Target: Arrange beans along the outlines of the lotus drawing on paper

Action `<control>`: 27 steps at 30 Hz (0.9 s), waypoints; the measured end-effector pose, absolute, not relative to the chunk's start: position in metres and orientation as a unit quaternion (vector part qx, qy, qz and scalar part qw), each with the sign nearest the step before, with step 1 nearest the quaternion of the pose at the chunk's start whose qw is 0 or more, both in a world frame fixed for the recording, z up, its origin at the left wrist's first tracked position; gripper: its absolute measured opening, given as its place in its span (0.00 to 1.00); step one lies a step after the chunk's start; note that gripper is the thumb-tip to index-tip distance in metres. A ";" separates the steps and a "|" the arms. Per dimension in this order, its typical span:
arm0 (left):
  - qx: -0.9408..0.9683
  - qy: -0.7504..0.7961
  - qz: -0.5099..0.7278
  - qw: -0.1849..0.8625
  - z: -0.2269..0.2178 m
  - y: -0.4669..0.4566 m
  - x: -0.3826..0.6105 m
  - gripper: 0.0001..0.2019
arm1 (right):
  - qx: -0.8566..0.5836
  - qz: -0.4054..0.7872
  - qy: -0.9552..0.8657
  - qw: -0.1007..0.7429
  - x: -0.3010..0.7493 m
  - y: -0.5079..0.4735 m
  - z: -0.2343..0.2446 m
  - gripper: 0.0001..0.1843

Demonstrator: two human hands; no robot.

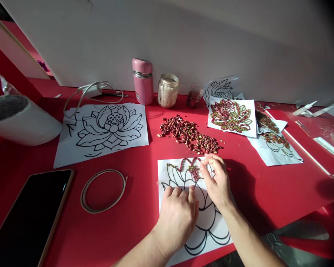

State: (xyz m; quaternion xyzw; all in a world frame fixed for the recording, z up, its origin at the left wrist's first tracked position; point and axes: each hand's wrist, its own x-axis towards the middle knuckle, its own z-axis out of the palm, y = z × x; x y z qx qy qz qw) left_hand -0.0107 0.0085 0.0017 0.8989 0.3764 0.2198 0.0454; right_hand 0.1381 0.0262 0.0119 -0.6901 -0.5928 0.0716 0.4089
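A lotus outline sheet [211, 230] lies at the near edge of the red table [133, 193], with red and green beans stuck along its upper petals. My left hand [177, 217] rests flat on the sheet, fingers loosely curled, holding it down. My right hand [217, 181] hovers over the top of the drawing with thumb and fingers pinched together; what they hold is too small to make out. A loose pile of red beans [190, 135] lies just beyond the sheet.
A stack of blank lotus sheets [105, 129] lies at left, a tape ring [102, 191] and a dark tablet [30, 218] nearer. A pink flask [143, 81] and a jar [167, 90] stand at the wall. Finished bean pictures [232, 115] lie at right.
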 end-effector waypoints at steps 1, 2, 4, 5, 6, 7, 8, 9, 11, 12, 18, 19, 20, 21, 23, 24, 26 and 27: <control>0.899 0.376 0.221 0.046 0.002 0.009 -0.011 0.14 | -0.691 0.069 -0.588 0.414 0.139 0.026 0.012 0.03; 0.899 0.376 0.221 0.046 0.002 0.009 -0.011 0.14 | -0.692 0.067 -0.585 0.418 0.140 0.026 0.012 0.03; 0.899 0.375 0.222 0.045 0.002 0.009 -0.011 0.14 | -0.695 0.066 -0.581 0.419 0.142 0.026 0.012 0.03; 0.899 0.374 0.223 0.044 0.002 0.009 -0.011 0.14 | -0.698 0.066 -0.580 0.416 0.142 0.025 0.012 0.03; 0.899 0.374 0.224 0.043 0.002 0.009 -0.011 0.14 | -0.701 0.066 -0.579 0.411 0.143 0.025 0.012 0.04; 0.899 0.373 0.224 0.042 0.002 0.009 -0.011 0.14 | -0.704 0.066 -0.579 0.406 0.143 0.025 0.012 0.04; 0.900 0.372 0.224 0.042 0.002 0.009 -0.011 0.14 | -0.705 0.066 -0.580 0.403 0.144 0.024 0.012 0.04; 0.899 0.373 0.225 0.043 0.002 0.009 -0.011 0.14 | -0.703 0.066 -0.583 0.402 0.144 0.024 0.013 0.04; 0.899 0.373 0.225 0.045 0.002 0.009 -0.011 0.14 | -0.697 0.066 -0.589 0.404 0.145 0.023 0.015 0.04; 0.899 0.374 0.224 0.046 0.002 0.009 -0.011 0.15 | -0.693 0.067 -0.592 0.405 0.145 0.023 0.017 0.05; 0.897 0.378 0.223 0.050 0.001 0.009 -0.011 0.15 | -0.692 0.141 -0.574 0.415 0.156 0.035 0.025 0.09; 0.897 0.377 0.226 0.049 0.001 0.009 -0.011 0.15 | -0.691 0.153 -0.570 0.419 0.159 0.039 0.025 0.10; 0.897 0.375 0.229 0.048 0.000 0.008 -0.011 0.15 | -0.688 0.160 -0.567 0.423 0.163 0.045 0.025 0.10; 0.897 0.374 0.233 0.046 0.000 0.008 -0.011 0.15 | -0.684 0.163 -0.568 0.428 0.166 0.050 0.025 0.10; 0.895 0.376 0.236 0.043 0.000 0.007 -0.011 0.14 | -0.679 0.161 -0.573 0.430 0.173 0.064 0.022 0.11; 0.894 0.376 0.237 0.042 -0.001 0.007 -0.011 0.14 | -0.679 0.156 -0.577 0.426 0.177 0.072 0.020 0.11; 0.893 0.378 0.239 0.041 -0.001 0.007 -0.011 0.13 | -0.685 0.139 -0.586 0.410 0.182 0.087 0.016 0.11; 0.894 0.378 0.239 0.042 -0.002 0.008 -0.011 0.13 | -0.689 0.130 -0.589 0.403 0.185 0.095 0.013 0.11</control>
